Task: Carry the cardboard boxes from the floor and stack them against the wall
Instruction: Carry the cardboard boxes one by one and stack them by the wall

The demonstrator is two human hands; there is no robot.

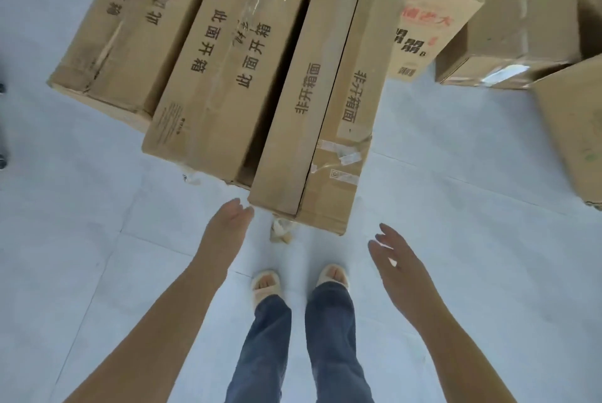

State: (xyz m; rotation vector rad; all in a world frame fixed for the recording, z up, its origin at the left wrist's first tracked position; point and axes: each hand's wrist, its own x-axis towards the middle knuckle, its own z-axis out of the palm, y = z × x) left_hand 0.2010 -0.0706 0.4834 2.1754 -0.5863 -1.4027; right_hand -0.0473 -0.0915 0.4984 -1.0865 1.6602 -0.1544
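Three long cardboard boxes (pixel 228 57) lie side by side on the floor (pixel 97 239) at twelve o'clock. Left hand (pixel 228 223) and right hand (pixel 391 256) hang open, grasping nothing.

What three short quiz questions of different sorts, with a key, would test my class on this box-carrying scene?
1. True or false: the left hand grips the long brown cardboard box nearest the feet.
2. Which hand is closer to that box?
3. Multiple choice: the small crumpled tape scrap lies (A) on the pale tiled floor by the box's near end, (B) on top of the box.

Key: 1 false, both hands are empty; 2 left, the right hand is clear; 3 A.
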